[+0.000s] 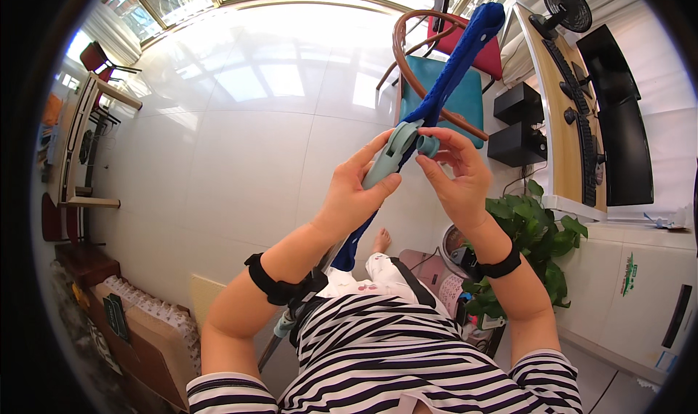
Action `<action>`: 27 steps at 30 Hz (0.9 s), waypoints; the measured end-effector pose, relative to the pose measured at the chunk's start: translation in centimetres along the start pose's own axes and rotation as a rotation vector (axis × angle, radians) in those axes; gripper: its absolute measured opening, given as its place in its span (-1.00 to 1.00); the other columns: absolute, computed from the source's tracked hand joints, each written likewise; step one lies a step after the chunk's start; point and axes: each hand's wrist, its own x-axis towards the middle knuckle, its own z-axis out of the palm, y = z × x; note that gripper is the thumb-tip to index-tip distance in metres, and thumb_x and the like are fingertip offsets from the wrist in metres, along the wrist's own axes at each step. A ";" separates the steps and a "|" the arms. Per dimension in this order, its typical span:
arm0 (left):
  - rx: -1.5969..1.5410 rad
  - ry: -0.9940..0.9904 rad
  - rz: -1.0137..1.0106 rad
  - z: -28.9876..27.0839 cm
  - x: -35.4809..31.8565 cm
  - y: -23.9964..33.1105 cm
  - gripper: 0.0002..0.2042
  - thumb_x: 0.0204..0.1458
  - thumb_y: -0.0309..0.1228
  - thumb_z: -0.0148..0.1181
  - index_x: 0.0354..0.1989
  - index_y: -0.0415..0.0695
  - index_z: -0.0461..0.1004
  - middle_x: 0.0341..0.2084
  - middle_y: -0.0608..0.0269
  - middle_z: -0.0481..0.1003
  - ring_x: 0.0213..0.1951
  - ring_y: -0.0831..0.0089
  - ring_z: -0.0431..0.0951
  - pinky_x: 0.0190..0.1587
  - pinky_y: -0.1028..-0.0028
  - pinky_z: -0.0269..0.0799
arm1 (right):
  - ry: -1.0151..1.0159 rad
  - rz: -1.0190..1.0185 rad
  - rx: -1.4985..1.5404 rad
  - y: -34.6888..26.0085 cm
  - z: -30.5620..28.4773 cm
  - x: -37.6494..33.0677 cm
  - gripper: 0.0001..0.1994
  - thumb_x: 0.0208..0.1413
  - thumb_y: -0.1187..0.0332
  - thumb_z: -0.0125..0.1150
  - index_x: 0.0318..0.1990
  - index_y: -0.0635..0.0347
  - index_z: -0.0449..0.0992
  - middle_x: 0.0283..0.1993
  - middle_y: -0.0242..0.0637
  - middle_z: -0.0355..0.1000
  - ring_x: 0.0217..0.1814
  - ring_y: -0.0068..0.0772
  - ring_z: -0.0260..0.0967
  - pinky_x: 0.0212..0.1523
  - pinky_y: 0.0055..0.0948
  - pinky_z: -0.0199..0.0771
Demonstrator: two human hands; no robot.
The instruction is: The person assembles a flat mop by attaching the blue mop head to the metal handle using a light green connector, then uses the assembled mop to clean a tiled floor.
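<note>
I hold a long blue pole-like tool (456,57) up in front of me, slanting from my lap toward the upper right. My left hand (356,188) grips its pale grey-green plastic part (391,152) from the left side. My right hand (454,170) pinches a small round teal knob (428,145) at the same joint with thumb and fingers. Both wrists wear black bands. My striped shirt fills the bottom of the view.
A chair with a teal seat (436,86) and a curved wooden frame stands behind the tool. To the right are a leafy green plant (534,232), two black boxes (518,123), a desk with monitors (618,123) and a fan (566,6). Cardboard boxes (138,327) sit lower left on the white tiled floor.
</note>
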 end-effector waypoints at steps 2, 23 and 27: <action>-0.068 0.043 -0.064 0.1 0.0 0.3 -0.46 -0.09 -0.53 0.08 0.14 -0.13 0.12 -0.70 0.44 0.27 -0.66 0.76 0.18 -0.62 0.70 0.10 | -0.006 -0.109 -0.170 -0.1 0.2 0.6 -0.60 -0.19 0.60 0.21 -0.11 0.21 0.34 -0.16 -0.29 0.38 -0.25 -0.54 0.34 -0.28 -0.61 0.39; -0.141 -0.045 -0.141 0.0 0.3 1.2 -0.42 -0.02 -0.48 0.04 0.20 -0.12 -0.02 -0.69 0.45 0.20 -0.70 0.70 0.16 -0.68 0.67 0.10 | -0.029 -0.387 -0.438 -0.8 0.1 1.8 -0.66 -0.29 0.56 0.27 -0.23 0.26 0.44 -0.27 -0.26 0.37 -0.39 -0.40 0.37 -0.43 -0.54 0.41; -0.163 -0.022 -0.144 0.1 0.1 1.2 -0.42 -0.03 -0.49 0.04 0.20 -0.13 -0.03 -0.70 0.45 0.19 -0.71 0.70 0.15 -0.70 0.67 0.09 | -0.070 -0.402 -0.526 -1.4 0.0 1.9 -0.68 -0.30 0.53 0.27 -0.25 0.28 0.45 -0.34 -0.27 0.37 -0.47 -0.40 0.34 -0.50 -0.53 0.36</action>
